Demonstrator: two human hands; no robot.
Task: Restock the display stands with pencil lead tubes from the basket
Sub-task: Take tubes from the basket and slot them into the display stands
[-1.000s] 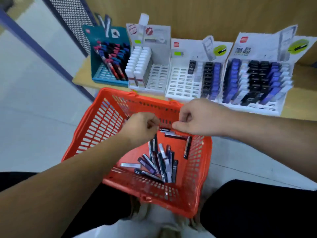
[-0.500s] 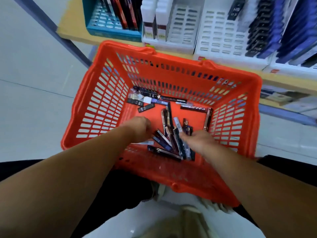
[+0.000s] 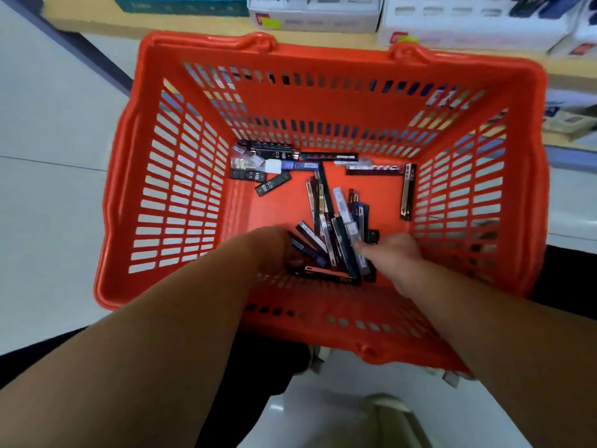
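Orange plastic basket (image 3: 139,189) seen from above. Pencil lead tubes (image 3: 337,244) lie heaped on its floor against the near wall, with a smaller cluster (image 3: 261,164) in the far left corner. Right hand (image 3: 397,257) reaches the heap's right side, fingers (image 3: 363,247) stretched forward and touching the tubes, enclosing none. Left hand (image 3: 258,250) sits at the heap's left side, fingers tucked under and hidden; its grip cannot be told. Display stands (image 3: 452,27) line the shelf (image 3: 129,27) beyond the far rim

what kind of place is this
Probably a stationery shop: an orange shopping basket of pencil lead tubes sits in front of a wooden shelf holding white display stands.
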